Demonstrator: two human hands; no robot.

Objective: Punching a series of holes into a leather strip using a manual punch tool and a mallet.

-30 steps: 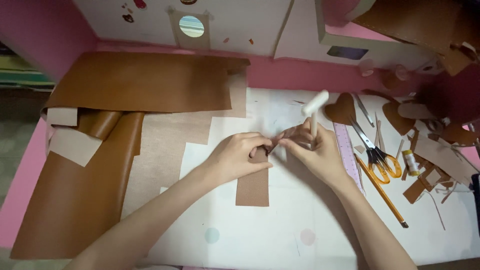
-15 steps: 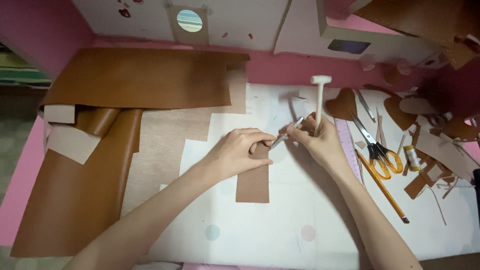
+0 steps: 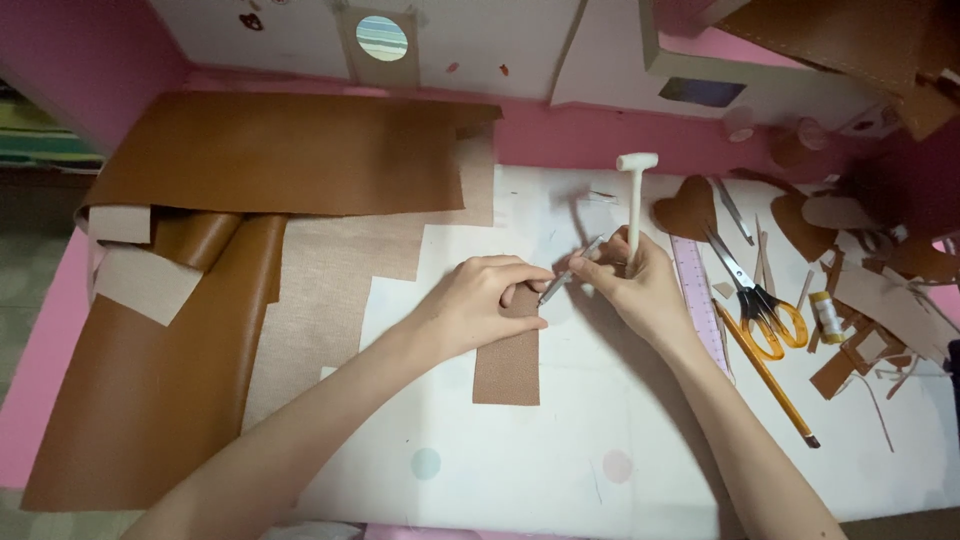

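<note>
A small brown leather strip (image 3: pixel 508 360) lies on a white work board (image 3: pixel 520 460). My left hand (image 3: pixel 478 300) presses down on the strip's top end. My right hand (image 3: pixel 640 285) grips a small white mallet (image 3: pixel 634 195), its head pointing up, and also pinches a thin metal punch tool (image 3: pixel 568 272) whose tip rests at the strip's top edge beside my left fingers.
A large brown leather sheet (image 3: pixel 200 250) lies folded at the left. To the right are a pink ruler (image 3: pixel 697 300), orange-handled scissors (image 3: pixel 755 300), a pencil (image 3: pixel 765 375), a heart-shaped leather piece (image 3: pixel 688 208), a small thread spool (image 3: pixel 827 315) and several leather scraps (image 3: pixel 880 300).
The mallet went from tilted to upright in my right hand. The metal tool has come down toward the top of the strip. My left hand stays on the strip.
</note>
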